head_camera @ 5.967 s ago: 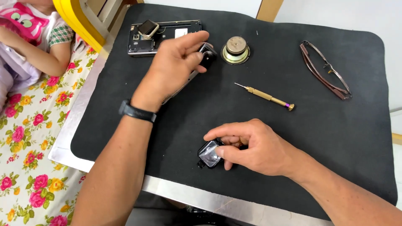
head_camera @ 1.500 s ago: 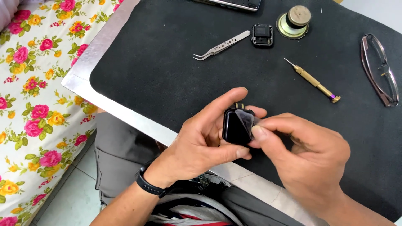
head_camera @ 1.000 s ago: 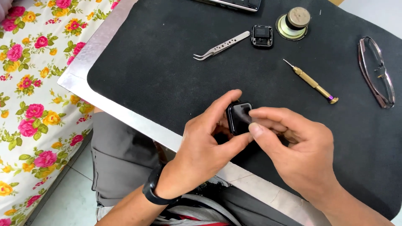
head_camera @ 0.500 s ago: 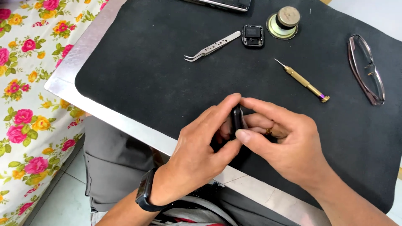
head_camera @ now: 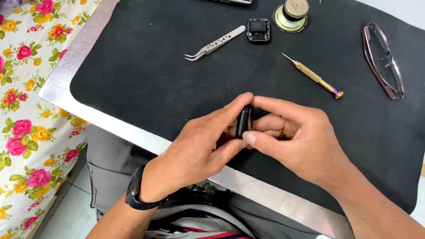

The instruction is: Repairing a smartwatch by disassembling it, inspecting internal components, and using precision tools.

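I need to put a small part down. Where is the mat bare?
Bare mat lies left of the tweezers, and between the screwdriver and the glasses. The top edge is crowded; both hands cover the near edge.

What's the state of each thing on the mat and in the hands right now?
small black device: held edge-on above the mat, pinched by both hands
left hand: closed on the small black device
right hand: closed on the small black device
tweezers: lying flat, untouched
small square part: lying flat, open side up
screwdriver: lying flat, untouched
glasses: folded, lying on the mat
round tin: resting at the mat's far edge
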